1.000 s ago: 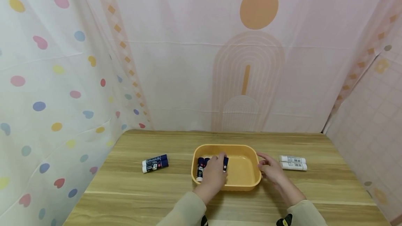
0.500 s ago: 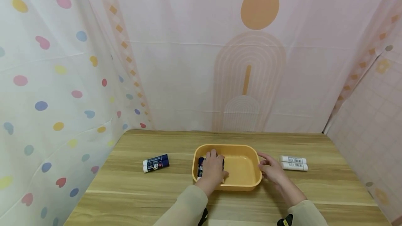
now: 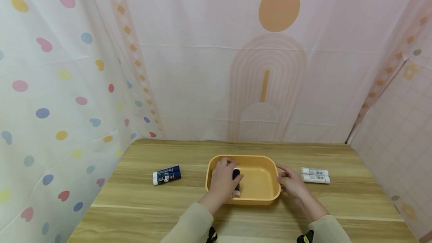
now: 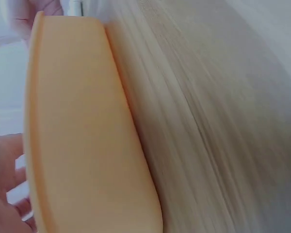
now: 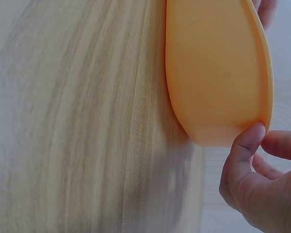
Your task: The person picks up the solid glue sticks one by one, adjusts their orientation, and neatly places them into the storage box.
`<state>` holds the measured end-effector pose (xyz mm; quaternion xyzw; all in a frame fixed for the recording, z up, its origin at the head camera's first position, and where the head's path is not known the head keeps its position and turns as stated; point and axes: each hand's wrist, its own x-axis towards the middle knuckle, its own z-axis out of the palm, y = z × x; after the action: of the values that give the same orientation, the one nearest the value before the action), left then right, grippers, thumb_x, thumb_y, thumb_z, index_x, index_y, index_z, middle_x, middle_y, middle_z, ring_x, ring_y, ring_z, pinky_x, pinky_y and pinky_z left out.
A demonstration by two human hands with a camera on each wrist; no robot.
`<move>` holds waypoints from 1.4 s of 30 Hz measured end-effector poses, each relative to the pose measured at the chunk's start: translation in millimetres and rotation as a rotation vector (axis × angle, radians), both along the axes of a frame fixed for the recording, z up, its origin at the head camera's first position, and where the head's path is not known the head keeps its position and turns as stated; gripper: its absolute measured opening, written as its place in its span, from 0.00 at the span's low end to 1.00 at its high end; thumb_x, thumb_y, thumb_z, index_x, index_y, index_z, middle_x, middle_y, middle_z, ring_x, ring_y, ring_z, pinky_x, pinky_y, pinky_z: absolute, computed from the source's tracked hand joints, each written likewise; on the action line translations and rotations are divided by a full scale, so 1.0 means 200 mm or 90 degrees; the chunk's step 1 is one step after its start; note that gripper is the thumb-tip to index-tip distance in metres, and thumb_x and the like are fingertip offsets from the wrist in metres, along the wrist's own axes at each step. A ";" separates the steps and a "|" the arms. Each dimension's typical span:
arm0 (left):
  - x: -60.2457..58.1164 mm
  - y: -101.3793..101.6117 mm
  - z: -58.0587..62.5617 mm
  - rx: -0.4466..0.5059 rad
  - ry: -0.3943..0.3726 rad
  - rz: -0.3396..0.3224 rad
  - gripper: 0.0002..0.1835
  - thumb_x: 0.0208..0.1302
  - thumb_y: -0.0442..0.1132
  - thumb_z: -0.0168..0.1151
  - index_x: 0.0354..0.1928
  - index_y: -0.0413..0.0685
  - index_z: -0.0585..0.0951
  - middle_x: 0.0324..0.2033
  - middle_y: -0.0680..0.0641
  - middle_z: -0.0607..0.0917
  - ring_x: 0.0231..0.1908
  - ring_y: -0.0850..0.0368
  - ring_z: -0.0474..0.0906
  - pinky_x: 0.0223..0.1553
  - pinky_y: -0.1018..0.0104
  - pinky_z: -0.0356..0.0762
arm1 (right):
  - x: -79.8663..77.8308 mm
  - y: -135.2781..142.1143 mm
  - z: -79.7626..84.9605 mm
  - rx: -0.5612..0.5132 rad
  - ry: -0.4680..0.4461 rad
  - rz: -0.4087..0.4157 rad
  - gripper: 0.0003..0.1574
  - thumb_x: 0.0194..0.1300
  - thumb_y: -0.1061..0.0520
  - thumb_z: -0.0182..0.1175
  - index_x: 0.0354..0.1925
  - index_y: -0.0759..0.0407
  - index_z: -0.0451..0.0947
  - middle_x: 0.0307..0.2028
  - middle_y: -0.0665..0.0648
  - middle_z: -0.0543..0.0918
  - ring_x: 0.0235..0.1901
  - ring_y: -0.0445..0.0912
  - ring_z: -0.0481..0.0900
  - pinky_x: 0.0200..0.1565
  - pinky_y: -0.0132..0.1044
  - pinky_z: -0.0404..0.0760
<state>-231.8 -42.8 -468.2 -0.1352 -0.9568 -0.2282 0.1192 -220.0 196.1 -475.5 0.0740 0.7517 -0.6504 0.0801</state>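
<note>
A yellow plastic tray (image 3: 258, 202) stands on the wooden table in the head view. Inside its left half is a dark blue glue stick with a pale end (image 3: 237, 188), beside the left hand. My left hand (image 3: 221, 181) reaches over the near rim into that half, thumb and index finger spread at this stick; whatever lies under the palm is hidden. At the tray's right end, my right hand (image 3: 291, 181) pinches the rim, thumb outside, as the right wrist view shows with the tray wall (image 5: 218, 73). The left wrist view shows the left fingers (image 4: 5, 179) beyond the rim.
Two dark blue glue sticks (image 3: 167, 175) lie side by side on the table (image 3: 135, 205), left of the tray. To its right lie two white glue sticks (image 3: 315, 175), close to the right hand. A patterned curtain (image 3: 195, 85) hangs behind the table.
My left hand has shifted left inside the tray and its thumb has spread. One glue stick now shows to the right of the hand. The right hand stays at the rim.
</note>
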 end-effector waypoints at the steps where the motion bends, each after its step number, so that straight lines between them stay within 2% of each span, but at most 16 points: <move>1: 0.00 -0.02 0.01 0.029 0.010 -0.010 0.22 0.59 0.49 0.65 0.55 0.52 0.79 0.50 0.48 0.75 0.50 0.50 0.71 0.48 0.53 0.74 | 0.00 0.00 0.00 0.001 0.000 -0.001 0.31 0.67 0.69 0.48 0.67 0.64 0.60 0.40 0.60 0.70 0.28 0.44 0.71 0.27 0.32 0.74; 4: 0.01 -0.10 0.01 0.086 0.050 -0.031 0.20 0.61 0.45 0.64 0.56 0.53 0.78 0.49 0.47 0.76 0.50 0.50 0.74 0.50 0.55 0.75 | 0.00 0.00 0.00 -0.001 0.000 -0.003 0.31 0.67 0.69 0.47 0.67 0.64 0.60 0.39 0.59 0.70 0.28 0.44 0.71 0.26 0.32 0.74; 7: 0.01 -0.21 0.01 0.146 0.080 -0.038 0.19 0.63 0.40 0.62 0.56 0.52 0.77 0.49 0.46 0.77 0.47 0.49 0.77 0.47 0.56 0.78 | 0.00 0.00 0.00 -0.003 0.001 0.005 0.31 0.67 0.69 0.47 0.68 0.64 0.59 0.39 0.59 0.70 0.28 0.44 0.71 0.26 0.32 0.74; 9: 0.01 -0.29 0.01 0.169 0.097 -0.033 0.19 0.62 0.37 0.62 0.57 0.51 0.77 0.48 0.45 0.78 0.45 0.49 0.77 0.46 0.56 0.79 | 0.00 -0.01 0.00 0.000 0.001 0.007 0.31 0.67 0.69 0.47 0.68 0.63 0.60 0.39 0.60 0.70 0.28 0.44 0.71 0.26 0.32 0.74; 11: 0.02 -0.37 0.01 0.168 0.099 -0.009 0.21 0.62 0.36 0.62 0.58 0.53 0.76 0.49 0.46 0.78 0.45 0.49 0.78 0.47 0.56 0.79 | 0.00 -0.01 0.01 0.004 0.002 0.006 0.31 0.67 0.69 0.47 0.67 0.63 0.60 0.39 0.60 0.71 0.28 0.44 0.71 0.26 0.32 0.74; 16: 0.05 -0.59 0.00 0.074 0.099 0.052 0.25 0.62 0.40 0.62 0.62 0.56 0.72 0.55 0.44 0.76 0.53 0.45 0.75 0.53 0.48 0.75 | -0.01 -0.01 0.01 0.010 0.001 0.001 0.31 0.67 0.69 0.48 0.67 0.63 0.60 0.39 0.60 0.71 0.28 0.44 0.71 0.25 0.31 0.73; 21: 0.05 -0.80 -0.07 0.015 0.150 0.042 0.27 0.61 0.40 0.64 0.62 0.49 0.72 0.54 0.40 0.77 0.53 0.41 0.73 0.50 0.46 0.76 | 0.00 -0.01 0.01 0.010 -0.003 0.002 0.30 0.67 0.69 0.48 0.67 0.63 0.61 0.39 0.60 0.71 0.27 0.45 0.71 0.25 0.32 0.74; 27: 0.04 -0.99 -0.15 -0.047 0.158 0.040 0.29 0.54 0.34 0.69 0.60 0.44 0.75 0.49 0.36 0.78 0.49 0.37 0.75 0.50 0.44 0.75 | 0.00 -0.01 0.00 0.014 -0.008 0.000 0.30 0.68 0.68 0.48 0.67 0.62 0.61 0.40 0.61 0.71 0.27 0.45 0.71 0.26 0.33 0.74; 31: 0.03 -1.05 -0.16 -0.077 0.141 0.030 0.29 0.52 0.33 0.70 0.59 0.42 0.75 0.45 0.37 0.79 0.47 0.39 0.76 0.49 0.45 0.75 | 0.00 -0.01 0.00 0.017 -0.009 -0.003 0.30 0.68 0.68 0.48 0.67 0.62 0.61 0.40 0.61 0.71 0.28 0.45 0.71 0.26 0.34 0.74; 38: 0.02 -1.09 -0.18 -0.123 0.068 0.041 0.31 0.55 0.36 0.68 0.62 0.43 0.72 0.49 0.37 0.78 0.50 0.39 0.75 0.51 0.44 0.74 | 0.00 -0.01 0.00 0.011 -0.006 -0.004 0.30 0.67 0.69 0.48 0.67 0.62 0.61 0.38 0.60 0.71 0.27 0.45 0.71 0.25 0.33 0.74; 42: 0.02 -1.10 -0.19 -0.141 0.068 0.047 0.32 0.52 0.35 0.70 0.61 0.43 0.73 0.48 0.38 0.78 0.49 0.39 0.75 0.50 0.44 0.75 | 0.00 -0.01 0.01 0.009 -0.006 -0.001 0.30 0.67 0.69 0.48 0.67 0.62 0.61 0.37 0.59 0.70 0.27 0.45 0.71 0.25 0.33 0.74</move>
<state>-228.4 -262.4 -507.0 -0.1243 -0.9728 -0.1089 0.1626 -219.6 193.4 -474.4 0.0785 0.7556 -0.6450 0.0828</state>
